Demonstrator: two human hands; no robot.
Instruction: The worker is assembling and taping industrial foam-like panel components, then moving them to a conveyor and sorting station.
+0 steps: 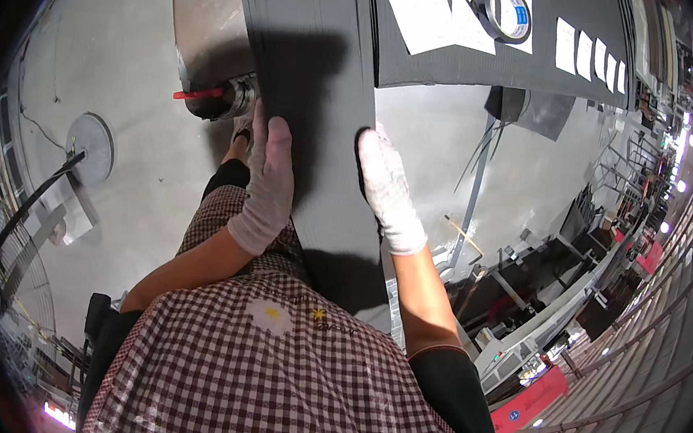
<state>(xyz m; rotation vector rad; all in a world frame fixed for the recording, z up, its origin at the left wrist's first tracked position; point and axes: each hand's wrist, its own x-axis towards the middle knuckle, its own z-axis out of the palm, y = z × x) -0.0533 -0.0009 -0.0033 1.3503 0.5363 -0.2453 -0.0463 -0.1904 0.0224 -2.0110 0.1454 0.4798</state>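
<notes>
A long stack of dark grey corrugated sheets [335, 158] stretches away from my apron, its layers showing at the far left edge. My left hand [267, 181], in a white glove, grips the left long edge, thumb on the top face and fingers along the side. On the opposite edge my right hand [390, 189], gloved too, presses against the stack; part of its fingers is hidden. The stack's near end reaches my checked apron [243, 364]. A dark shadow falls over the sheets beside my left hand.
More grey sheets [425, 68] at the far right carry white papers [418, 12] and a roll of tape [503, 12]. A worn board [208, 6] and a red-handled, dark round tool [216, 102] lie far left. A fan [19, 287] stands left; metal racks [552, 317] are right.
</notes>
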